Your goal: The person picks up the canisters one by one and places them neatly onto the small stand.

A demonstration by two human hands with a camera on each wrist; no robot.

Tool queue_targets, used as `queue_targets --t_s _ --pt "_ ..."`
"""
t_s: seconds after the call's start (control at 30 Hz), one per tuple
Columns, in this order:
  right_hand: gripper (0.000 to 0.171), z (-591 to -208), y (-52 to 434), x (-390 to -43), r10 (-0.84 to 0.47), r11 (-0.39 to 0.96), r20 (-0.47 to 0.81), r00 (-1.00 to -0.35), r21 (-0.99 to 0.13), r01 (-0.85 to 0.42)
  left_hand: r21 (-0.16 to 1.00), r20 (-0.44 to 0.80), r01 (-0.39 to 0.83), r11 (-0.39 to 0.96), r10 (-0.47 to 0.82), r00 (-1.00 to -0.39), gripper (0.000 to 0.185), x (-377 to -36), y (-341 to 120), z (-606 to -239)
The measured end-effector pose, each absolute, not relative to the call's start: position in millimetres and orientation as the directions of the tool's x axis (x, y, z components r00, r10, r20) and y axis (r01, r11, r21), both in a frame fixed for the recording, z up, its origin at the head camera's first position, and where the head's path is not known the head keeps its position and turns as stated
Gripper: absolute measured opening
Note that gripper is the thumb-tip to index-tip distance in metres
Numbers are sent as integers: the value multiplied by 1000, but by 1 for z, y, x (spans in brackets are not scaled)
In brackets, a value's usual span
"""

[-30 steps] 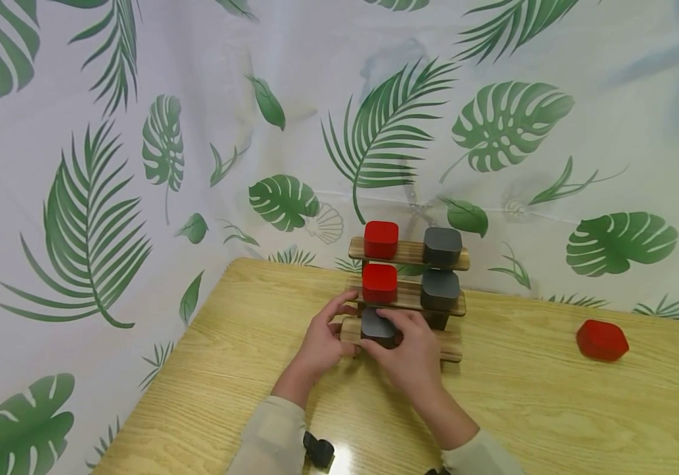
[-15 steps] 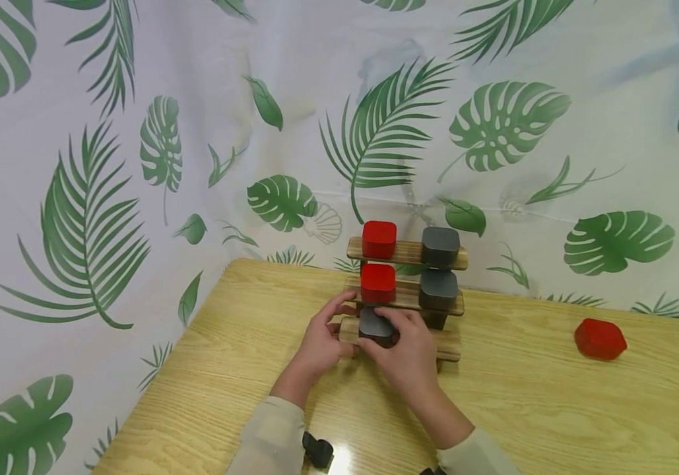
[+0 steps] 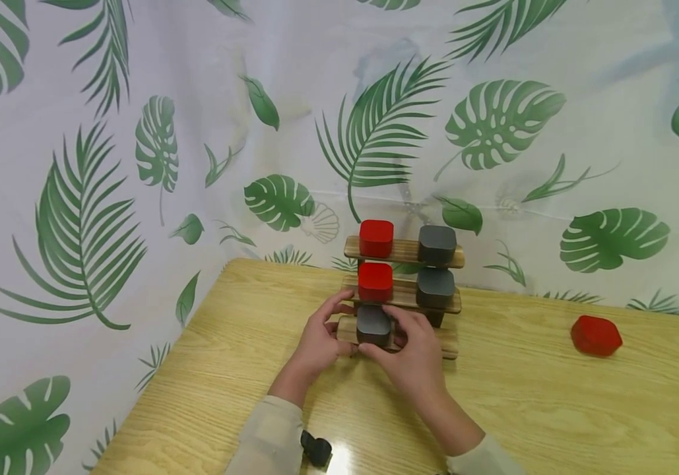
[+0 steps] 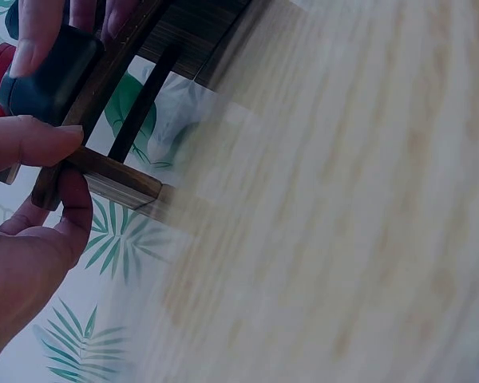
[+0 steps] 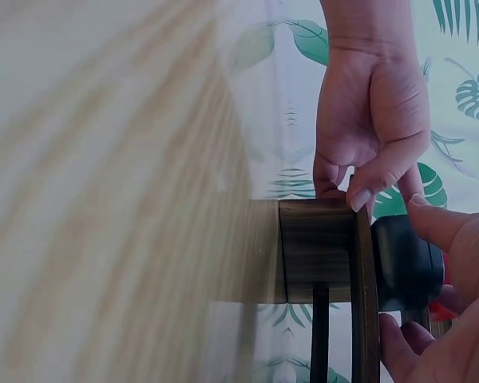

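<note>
A three-tier wooden display stand (image 3: 401, 251) stands on the table near the patterned backdrop. On its lowest board sits a dark grey rounded-square box (image 3: 373, 324), left of the middle. My left hand (image 3: 321, 340) pinches the left end of that board between thumb and fingers; the left wrist view shows the thumb (image 4: 40, 144) along the board's edge. My right hand (image 3: 413, 353) spans the grey box, thumb at its front lower edge and index finger at its back corner. In the right wrist view, fingertips bracket the box (image 5: 405, 263) at both ends.
Red boxes (image 3: 375, 282) sit at the left of the upper two tiers, with grey boxes (image 3: 435, 287) at their right. Another red box (image 3: 596, 336) lies on the table (image 3: 523, 396) to the right. A small black object (image 3: 317, 450) is by the left sleeve.
My right index finger has shifted slightly right along the back of the grey box, and more of the box's top shows. My left hand keeps its hold on the board.
</note>
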State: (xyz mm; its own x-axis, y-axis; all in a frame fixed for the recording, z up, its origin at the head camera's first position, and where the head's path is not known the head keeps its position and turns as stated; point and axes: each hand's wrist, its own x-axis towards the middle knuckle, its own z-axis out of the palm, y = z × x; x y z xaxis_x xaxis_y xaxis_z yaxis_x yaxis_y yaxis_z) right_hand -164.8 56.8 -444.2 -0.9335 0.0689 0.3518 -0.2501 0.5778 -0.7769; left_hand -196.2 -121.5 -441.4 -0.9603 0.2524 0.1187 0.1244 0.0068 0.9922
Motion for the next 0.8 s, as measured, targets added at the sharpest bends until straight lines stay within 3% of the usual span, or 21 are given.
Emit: queue_targets --t_s 0.8 --pt "56 -441 115 -145 98 586 340 -935 -779 -222 994 111 111 -15 247 -963 95 -197 -120 -442"
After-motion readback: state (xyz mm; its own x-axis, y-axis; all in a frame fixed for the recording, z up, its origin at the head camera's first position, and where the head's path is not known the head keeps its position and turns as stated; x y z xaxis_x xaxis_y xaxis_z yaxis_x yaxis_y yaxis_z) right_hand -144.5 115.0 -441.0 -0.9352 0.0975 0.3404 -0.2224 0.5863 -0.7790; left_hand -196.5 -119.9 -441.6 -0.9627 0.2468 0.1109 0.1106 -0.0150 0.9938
